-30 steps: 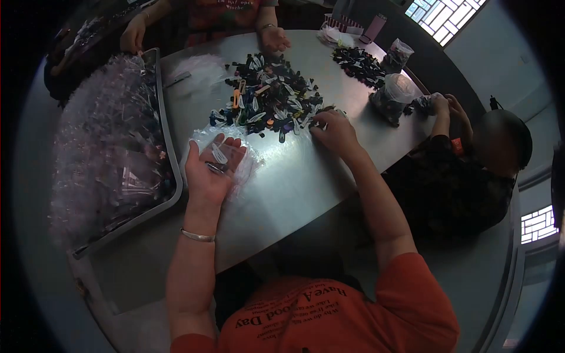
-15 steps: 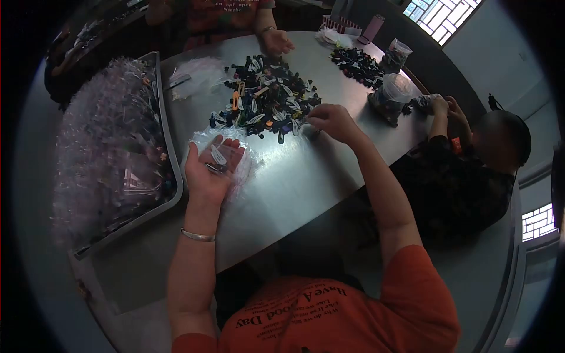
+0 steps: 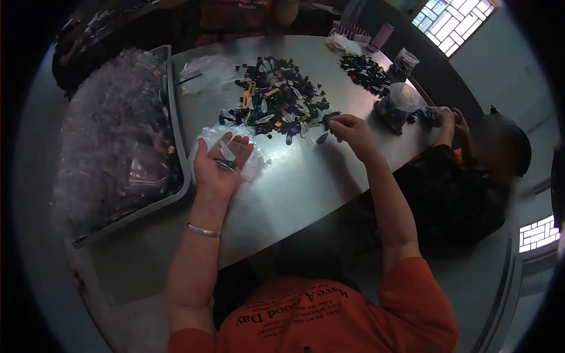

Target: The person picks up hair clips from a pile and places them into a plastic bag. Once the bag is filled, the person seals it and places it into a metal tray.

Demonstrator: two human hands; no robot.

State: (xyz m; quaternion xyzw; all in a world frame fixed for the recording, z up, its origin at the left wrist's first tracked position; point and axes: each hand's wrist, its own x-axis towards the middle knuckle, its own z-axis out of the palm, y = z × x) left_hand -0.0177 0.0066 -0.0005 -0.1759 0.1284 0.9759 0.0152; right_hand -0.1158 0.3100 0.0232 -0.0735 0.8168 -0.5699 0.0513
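My left hand (image 3: 219,170) is palm up near a heap of clear plastic bags (image 3: 256,159), with a few hair clips (image 3: 226,154) lying on its palm and fingers. My right hand (image 3: 352,133) is at the right edge of a large pile of hair clips (image 3: 276,97), its fingers pinched together over something dark and small that I cannot make out. Just left of those fingertips, a dark clip (image 3: 322,138) lies on the metal table (image 3: 294,194).
A grey tray (image 3: 180,147) full of clear packaged items stands at the left. Flat bags (image 3: 212,73) lie behind. At the right are a smaller dark pile (image 3: 364,73), filled plastic bags (image 3: 395,106) and a co-worker (image 3: 465,176). Another person (image 3: 235,15) is across the table.
My right hand has shifted slightly right and down, and a dark clip now lies apart beside it. The person across has drawn a hand back from the pile. The whole view has shifted a little.
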